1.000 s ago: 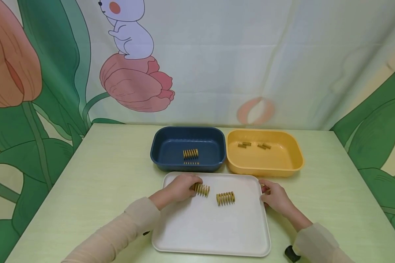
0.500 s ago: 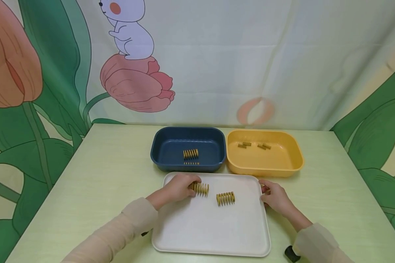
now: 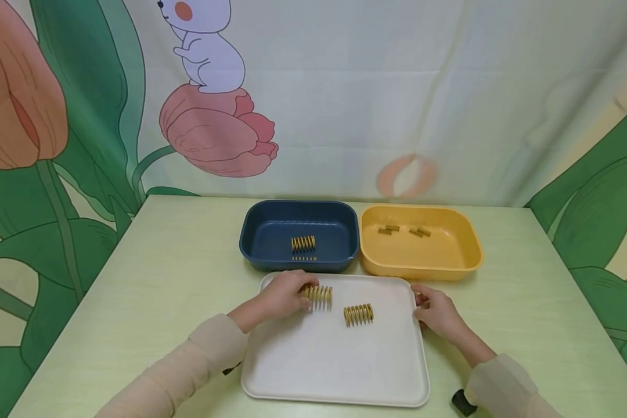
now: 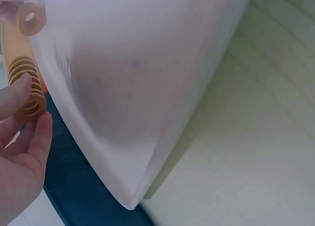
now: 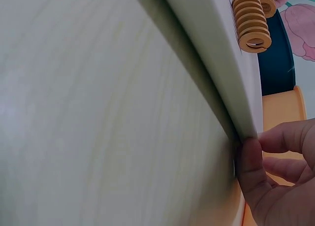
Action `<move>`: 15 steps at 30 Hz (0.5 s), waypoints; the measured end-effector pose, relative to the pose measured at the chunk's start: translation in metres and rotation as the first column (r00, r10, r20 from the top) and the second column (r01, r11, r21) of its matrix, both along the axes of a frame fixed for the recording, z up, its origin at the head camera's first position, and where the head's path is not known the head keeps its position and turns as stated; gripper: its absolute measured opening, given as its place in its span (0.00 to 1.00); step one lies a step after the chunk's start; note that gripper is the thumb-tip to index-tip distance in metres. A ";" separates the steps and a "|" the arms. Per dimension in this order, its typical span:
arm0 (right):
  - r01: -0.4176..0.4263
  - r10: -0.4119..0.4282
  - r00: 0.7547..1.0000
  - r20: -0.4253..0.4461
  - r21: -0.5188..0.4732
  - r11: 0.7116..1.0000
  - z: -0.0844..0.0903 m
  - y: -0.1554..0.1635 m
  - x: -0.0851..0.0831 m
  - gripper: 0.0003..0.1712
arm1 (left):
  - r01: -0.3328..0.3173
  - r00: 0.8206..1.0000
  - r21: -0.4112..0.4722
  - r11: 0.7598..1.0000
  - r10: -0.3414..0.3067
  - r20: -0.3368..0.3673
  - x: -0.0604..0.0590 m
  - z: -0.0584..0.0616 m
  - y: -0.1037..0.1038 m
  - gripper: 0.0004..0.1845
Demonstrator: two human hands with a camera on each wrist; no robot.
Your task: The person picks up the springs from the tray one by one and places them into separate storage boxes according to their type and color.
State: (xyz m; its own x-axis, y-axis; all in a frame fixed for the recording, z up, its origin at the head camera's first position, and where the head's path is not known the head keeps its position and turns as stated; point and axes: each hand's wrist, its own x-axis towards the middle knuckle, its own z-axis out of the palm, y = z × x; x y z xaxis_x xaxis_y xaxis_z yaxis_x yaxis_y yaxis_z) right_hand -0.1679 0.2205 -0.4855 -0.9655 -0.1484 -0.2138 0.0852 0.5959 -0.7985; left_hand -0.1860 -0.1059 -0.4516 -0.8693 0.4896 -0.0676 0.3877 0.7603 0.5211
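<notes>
In the head view, a large yellow spring (image 3: 317,293) is pinched by the left hand (image 3: 282,297) at the far left of the white tray (image 3: 334,371), while a second spring (image 3: 359,314) lies loose near the tray's middle. In the left wrist view the spring (image 4: 27,88) is held between thumb and curled fingers, so it is best lifted level, clear of the tray's rim. In the right wrist view the tray's edge (image 5: 231,83) is gripped by the right hand (image 5: 275,177), fingers curled, and should be kept steadied.

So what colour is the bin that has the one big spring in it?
Dark blue. The bin with the big spring shows best in the head view.
</notes>
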 end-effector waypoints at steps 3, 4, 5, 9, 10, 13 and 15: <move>0.003 -0.003 1.000 0.000 0.001 1.000 0.000 0.000 0.000 0.32 | 0.002 1.000 0.013 1.000 -0.002 -0.002 0.000 0.002 -0.001 0.19; 0.003 -0.003 1.000 0.000 0.001 1.000 0.000 0.000 0.000 0.32 | 0.005 1.000 0.018 1.000 -0.004 -0.004 -0.001 0.002 -0.002 0.19; 0.003 -0.003 1.000 0.000 0.002 1.000 0.000 0.000 0.000 0.32 | 0.008 1.000 0.023 1.000 -0.008 -0.007 -0.001 0.003 -0.002 0.18; 0.003 -0.003 1.000 -0.002 0.003 1.000 0.000 0.000 0.000 0.32 | 0.018 0.999 0.042 0.999 -0.017 -0.028 -0.001 0.006 -0.004 0.18; 0.003 -0.003 1.000 -0.003 0.004 1.000 0.000 0.000 0.000 0.32 | 0.020 0.999 0.048 0.999 -0.019 -0.031 -0.001 0.007 -0.005 0.18; 0.001 -0.001 1.000 -0.010 0.005 1.000 0.000 0.000 0.000 0.32 | 0.023 0.999 0.056 0.998 -0.021 -0.038 -0.002 0.008 -0.006 0.18; 0.000 0.000 1.000 -0.013 0.006 1.000 0.000 0.000 0.000 0.32 | 0.023 0.999 0.058 0.998 -0.021 -0.042 -0.002 0.009 -0.006 0.17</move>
